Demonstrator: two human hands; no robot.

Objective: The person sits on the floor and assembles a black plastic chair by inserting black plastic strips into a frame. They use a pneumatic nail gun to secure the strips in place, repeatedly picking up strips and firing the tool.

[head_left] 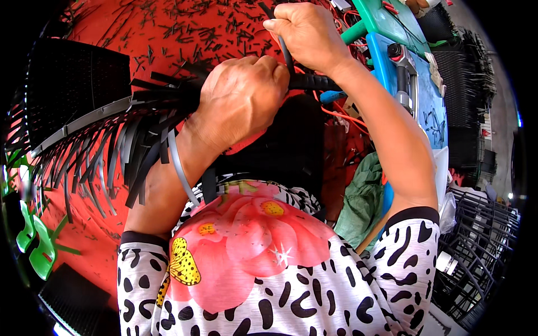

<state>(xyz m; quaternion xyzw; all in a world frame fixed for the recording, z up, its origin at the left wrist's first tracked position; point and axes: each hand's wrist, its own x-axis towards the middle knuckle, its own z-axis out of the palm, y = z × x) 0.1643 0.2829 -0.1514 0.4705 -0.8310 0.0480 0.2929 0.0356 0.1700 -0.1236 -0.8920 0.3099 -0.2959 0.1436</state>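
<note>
Strips of flat black plastic fringe hang from a grey curved plastic rim at the left, fanning over a red floor littered with short black offcuts. The left hand is closed in a fist around the gathered strips at centre. Just right and above, the right hand is clamped on a single black strip, with a blue plastic stool beyond.

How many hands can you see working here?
2: the left hand grips a bundle of black strips mid-frame; the right hand, above it, pulls a grey strip. None seem hidden.
</note>
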